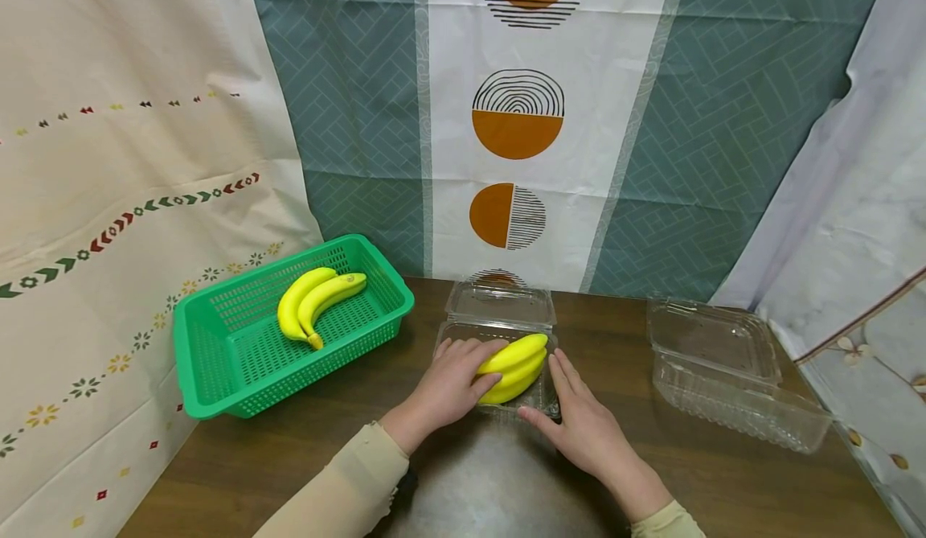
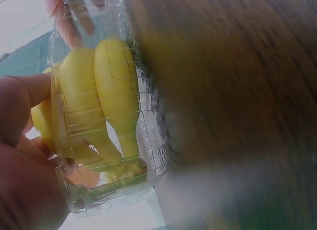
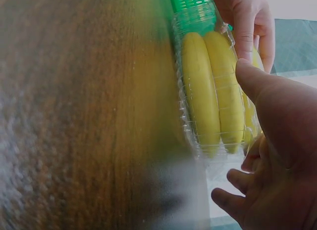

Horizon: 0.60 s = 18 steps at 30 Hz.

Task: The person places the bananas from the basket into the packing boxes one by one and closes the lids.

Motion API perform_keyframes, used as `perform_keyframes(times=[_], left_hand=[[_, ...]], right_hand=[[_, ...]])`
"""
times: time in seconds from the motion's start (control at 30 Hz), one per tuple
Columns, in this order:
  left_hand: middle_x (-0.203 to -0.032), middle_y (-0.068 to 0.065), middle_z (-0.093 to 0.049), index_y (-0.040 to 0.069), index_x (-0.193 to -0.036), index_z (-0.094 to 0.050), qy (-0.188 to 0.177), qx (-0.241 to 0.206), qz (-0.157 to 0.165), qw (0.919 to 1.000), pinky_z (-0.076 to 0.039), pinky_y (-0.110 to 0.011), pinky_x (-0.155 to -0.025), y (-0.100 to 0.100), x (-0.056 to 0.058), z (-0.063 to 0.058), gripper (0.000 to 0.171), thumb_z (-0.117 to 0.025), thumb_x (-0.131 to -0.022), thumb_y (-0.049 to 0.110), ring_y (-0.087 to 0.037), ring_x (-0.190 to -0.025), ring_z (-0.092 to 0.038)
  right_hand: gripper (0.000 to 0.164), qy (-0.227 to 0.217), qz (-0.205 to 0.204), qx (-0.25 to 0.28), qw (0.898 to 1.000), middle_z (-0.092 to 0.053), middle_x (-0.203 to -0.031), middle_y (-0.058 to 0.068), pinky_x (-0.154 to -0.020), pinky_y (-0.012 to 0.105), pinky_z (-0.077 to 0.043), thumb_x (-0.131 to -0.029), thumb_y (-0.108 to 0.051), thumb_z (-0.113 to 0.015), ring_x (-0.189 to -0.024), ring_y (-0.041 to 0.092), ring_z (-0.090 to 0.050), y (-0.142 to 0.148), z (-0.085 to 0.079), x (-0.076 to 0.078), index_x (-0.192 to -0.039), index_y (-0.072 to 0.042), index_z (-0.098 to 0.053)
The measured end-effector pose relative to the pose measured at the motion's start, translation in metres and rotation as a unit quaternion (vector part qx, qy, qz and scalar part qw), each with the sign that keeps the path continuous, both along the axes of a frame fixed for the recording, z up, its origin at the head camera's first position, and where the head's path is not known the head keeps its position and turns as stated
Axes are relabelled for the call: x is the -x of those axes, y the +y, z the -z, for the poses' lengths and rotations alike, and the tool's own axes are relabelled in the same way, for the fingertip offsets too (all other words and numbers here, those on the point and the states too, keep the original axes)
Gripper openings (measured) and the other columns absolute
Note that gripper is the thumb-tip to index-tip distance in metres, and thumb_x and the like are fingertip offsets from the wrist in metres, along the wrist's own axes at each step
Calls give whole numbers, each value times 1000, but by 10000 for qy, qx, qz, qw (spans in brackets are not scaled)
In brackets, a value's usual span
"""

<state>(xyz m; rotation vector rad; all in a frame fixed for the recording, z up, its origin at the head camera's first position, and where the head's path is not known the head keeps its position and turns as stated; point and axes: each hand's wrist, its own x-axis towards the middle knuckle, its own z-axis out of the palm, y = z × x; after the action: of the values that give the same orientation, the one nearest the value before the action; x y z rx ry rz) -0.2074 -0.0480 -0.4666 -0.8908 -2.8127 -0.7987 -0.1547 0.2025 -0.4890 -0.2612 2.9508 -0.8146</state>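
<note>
A bunch of yellow bananas (image 1: 514,373) lies in a clear plastic clamshell container (image 1: 547,400) whose lid (image 1: 499,301) is folded back. My left hand (image 1: 448,381) holds the bunch at its left end, thumb on the near side and fingers over the far side. Along the container's right edge, my right hand (image 1: 586,421) rests with fingers extended and thumb at the front rim. Through the clear wall in the left wrist view, the bananas (image 2: 116,81) show their stem end low down. The right wrist view shows their long sides (image 3: 200,86); some left fingertips are hidden.
A green plastic basket (image 1: 289,383) with two bananas (image 1: 318,301) stands at the left on the wooden table (image 1: 615,345). Another clear container (image 1: 738,401) sits at the right, lid raised. Patterned cloths (image 1: 362,120) hang behind and at both sides.
</note>
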Motion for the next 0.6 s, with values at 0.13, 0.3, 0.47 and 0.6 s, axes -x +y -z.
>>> perform_keyframes(times=[0.13, 0.3, 0.47, 0.6], left_hand=[[-135, -4, -70, 20, -159, -59, 20, 43, 10, 10000, -29, -72, -124, 0, 1, 1, 52, -72, -110, 31, -29, -127, -63], [-136, -4, -70, 19, -160, -58, -3, 93, -1, 10000, -28, -72, -124, -1, 1, 2, 52, -71, -111, 31, -29, -128, -62], [-136, -5, -69, 19, -161, -57, 5, 129, 9, 9999, -27, -72, -125, -1, 3, 3, 53, -70, -111, 30, -29, -129, -62], [-135, -5, -68, 19, -162, -56, -7, 162, 28, 9999, -27, -71, -125, -1, 4, 3, 53, -69, -112, 30, -29, -128, -61]], right_hand=[[115, 23, -1, 9, 10000, -9, -185, 14, -113, 72, -44, -100, -78, -62, -160, 44, -35, 0, 0, 0, -177, -7, -15], [114, 21, 16, 8, 10000, -9, -185, 14, -112, 73, -45, -100, -76, -63, -160, 45, -36, -1, 0, 0, -177, -7, -16], [115, -7, 31, -6, 10000, -8, -185, 14, -113, 73, -44, -100, -78, -62, -160, 45, -35, -1, -1, -1, -177, -7, -15], [116, -15, 30, -7, 10000, -8, -185, 14, -113, 73, -44, -100, -79, -61, -161, 45, -34, -1, -1, 0, -178, -8, -14]])
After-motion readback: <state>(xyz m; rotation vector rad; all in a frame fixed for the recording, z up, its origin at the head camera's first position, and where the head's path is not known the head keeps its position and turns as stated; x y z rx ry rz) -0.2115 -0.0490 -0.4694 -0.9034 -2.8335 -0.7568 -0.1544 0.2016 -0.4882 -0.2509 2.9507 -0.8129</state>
